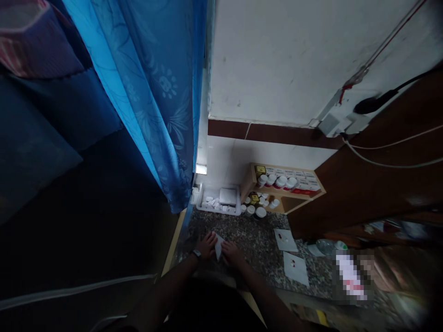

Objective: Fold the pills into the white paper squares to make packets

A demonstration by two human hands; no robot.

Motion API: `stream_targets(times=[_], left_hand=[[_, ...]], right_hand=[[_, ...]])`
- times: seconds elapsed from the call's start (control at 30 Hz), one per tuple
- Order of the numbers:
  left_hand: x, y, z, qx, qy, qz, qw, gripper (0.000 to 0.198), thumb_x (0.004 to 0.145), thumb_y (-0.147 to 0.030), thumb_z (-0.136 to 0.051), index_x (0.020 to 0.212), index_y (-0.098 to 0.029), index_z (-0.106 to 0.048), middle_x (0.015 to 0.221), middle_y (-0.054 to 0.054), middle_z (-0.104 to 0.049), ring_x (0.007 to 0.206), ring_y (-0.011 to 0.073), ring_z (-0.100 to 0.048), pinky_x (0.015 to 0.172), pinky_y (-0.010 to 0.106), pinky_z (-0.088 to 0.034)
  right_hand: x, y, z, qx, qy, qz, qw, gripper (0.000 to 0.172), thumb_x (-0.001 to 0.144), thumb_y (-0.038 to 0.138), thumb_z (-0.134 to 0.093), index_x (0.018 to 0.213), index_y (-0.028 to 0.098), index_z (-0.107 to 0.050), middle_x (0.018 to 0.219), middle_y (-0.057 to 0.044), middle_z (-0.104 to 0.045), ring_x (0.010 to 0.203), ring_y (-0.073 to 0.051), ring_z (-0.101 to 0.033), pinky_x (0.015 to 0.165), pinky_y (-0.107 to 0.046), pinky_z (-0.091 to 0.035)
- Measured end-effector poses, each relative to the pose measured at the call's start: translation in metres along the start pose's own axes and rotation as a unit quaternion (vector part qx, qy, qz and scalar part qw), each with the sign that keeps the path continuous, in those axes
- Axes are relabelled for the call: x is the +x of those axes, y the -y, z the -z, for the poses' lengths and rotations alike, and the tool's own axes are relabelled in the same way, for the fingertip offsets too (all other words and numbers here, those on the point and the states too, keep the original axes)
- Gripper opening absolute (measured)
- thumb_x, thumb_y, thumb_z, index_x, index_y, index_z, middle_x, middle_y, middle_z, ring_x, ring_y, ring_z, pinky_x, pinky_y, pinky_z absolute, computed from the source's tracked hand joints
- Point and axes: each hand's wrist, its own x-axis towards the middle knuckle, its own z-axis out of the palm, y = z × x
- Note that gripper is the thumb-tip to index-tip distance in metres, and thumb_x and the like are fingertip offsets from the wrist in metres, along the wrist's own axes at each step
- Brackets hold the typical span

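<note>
A small white sheet of paper (218, 244), folded to a narrow pointed shape, lies on the speckled stone counter (259, 244) between my hands. My left hand (207, 245), with a watch on its wrist, has its fingers closed on the paper's left edge. From the other side, my right hand (231, 253) holds the right edge. Further right, two white paper squares lie flat: the back one (285, 240) carries a few small dark bits, the front one (296, 269) small reddish and white pieces.
A white plastic tray (200, 203) with many small folded white packets stands at the back wall. Beside it, a wooden shelf (287, 196) holds white-capped bottles and boxes. A clear bottle (325, 247) lies at right. A blue curtain (155, 92) hangs at left.
</note>
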Motion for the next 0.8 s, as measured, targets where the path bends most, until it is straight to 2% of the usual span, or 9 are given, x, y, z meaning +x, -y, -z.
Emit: stream_targets(times=[0.13, 0.23, 0.33, 0.37, 0.47, 0.57, 0.7, 0.8], left_hand=[[0.000, 0.005, 0.001, 0.005, -0.014, -0.014, 1.000, 0.062, 0.087, -0.038, -0.044, 0.143, -0.020, -0.024, 0.150, 0.013, -0.023, 0.137, 0.0312, -0.017, 0.100, 0.064, -0.023], [-0.002, 0.001, -0.006, 0.026, -0.041, -0.047, 0.998, 0.048, 0.089, -0.028, -0.043, 0.136, -0.018, -0.039, 0.143, 0.017, -0.035, 0.130, 0.0301, -0.031, 0.099, 0.055, -0.030], [-0.003, -0.007, -0.018, 0.040, -0.029, -0.122, 0.991, 0.029, 0.091, -0.019, -0.038, 0.110, -0.019, -0.060, 0.113, 0.013, -0.061, 0.107, 0.0233, -0.052, 0.091, 0.043, -0.039], [-0.003, -0.009, -0.022, 0.045, -0.031, -0.133, 0.990, 0.027, 0.091, -0.018, -0.038, 0.100, -0.017, -0.063, 0.103, 0.012, -0.063, 0.099, 0.0221, -0.054, 0.089, 0.041, -0.040], [0.000, -0.016, -0.031, 0.056, -0.037, -0.164, 0.984, 0.025, 0.090, -0.017, -0.040, 0.084, -0.016, -0.064, 0.089, 0.011, -0.064, 0.087, 0.0203, -0.055, 0.081, 0.038, -0.041], [0.002, -0.018, -0.033, 0.061, -0.053, -0.183, 0.980, 0.022, 0.089, -0.016, -0.043, 0.077, -0.016, -0.061, 0.082, 0.009, -0.063, 0.085, 0.0195, -0.055, 0.076, 0.034, -0.041], [0.001, -0.017, -0.033, 0.055, -0.069, -0.158, 0.983, 0.020, 0.089, -0.017, -0.044, 0.078, -0.016, -0.060, 0.079, 0.008, -0.063, 0.080, 0.0189, -0.057, 0.069, 0.030, -0.043], [-0.002, -0.017, -0.031, 0.049, -0.068, -0.151, 0.985, 0.018, 0.089, -0.017, -0.043, 0.085, -0.015, -0.060, 0.083, 0.009, -0.064, 0.080, 0.0188, -0.058, 0.066, 0.028, -0.044]], right_hand=[[-0.001, 0.004, 0.001, 0.003, 0.014, -0.019, 1.000, 0.034, 0.074, 0.017, -0.049, 0.104, 0.017, -0.063, 0.124, -0.011, -0.057, 0.116, -0.023, -0.049, 0.100, -0.038, -0.032], [-0.002, 0.007, 0.004, 0.025, 0.007, -0.028, 0.999, 0.035, 0.074, 0.016, -0.048, 0.106, 0.018, -0.062, 0.122, -0.009, -0.059, 0.114, -0.022, -0.050, 0.097, -0.035, -0.035], [-0.001, 0.009, 0.007, 0.026, 0.013, -0.042, 0.999, 0.035, 0.074, 0.015, -0.047, 0.106, 0.019, -0.062, 0.119, -0.008, -0.060, 0.111, -0.021, -0.051, 0.095, -0.034, -0.036], [0.000, 0.009, 0.008, 0.022, 0.019, -0.045, 0.999, 0.034, 0.073, 0.015, -0.047, 0.103, 0.019, -0.063, 0.117, -0.009, -0.061, 0.110, -0.021, -0.052, 0.095, -0.033, -0.036], [0.002, 0.010, 0.011, 0.013, 0.041, -0.049, 0.998, 0.029, 0.072, 0.014, -0.048, 0.097, 0.017, -0.064, 0.113, -0.010, -0.062, 0.108, -0.021, -0.053, 0.093, -0.031, -0.037], [0.002, 0.011, 0.013, 0.011, 0.049, -0.052, 0.997, 0.032, 0.071, 0.013, -0.048, 0.099, 0.016, -0.063, 0.118, -0.011, -0.060, 0.111, -0.021, -0.051, 0.095, -0.031, -0.036], [-0.002, 0.014, 0.015, 0.011, 0.045, -0.043, 0.998, 0.038, 0.067, 0.013, -0.051, 0.104, 0.016, -0.062, 0.125, -0.011, -0.056, 0.115, -0.023, -0.048, 0.096, -0.033, -0.035], [-0.003, 0.014, 0.014, 0.014, 0.037, -0.052, 0.998, 0.034, 0.073, 0.012, -0.049, 0.105, 0.016, -0.062, 0.127, -0.011, -0.055, 0.116, -0.022, -0.048, 0.096, -0.033, -0.035]])
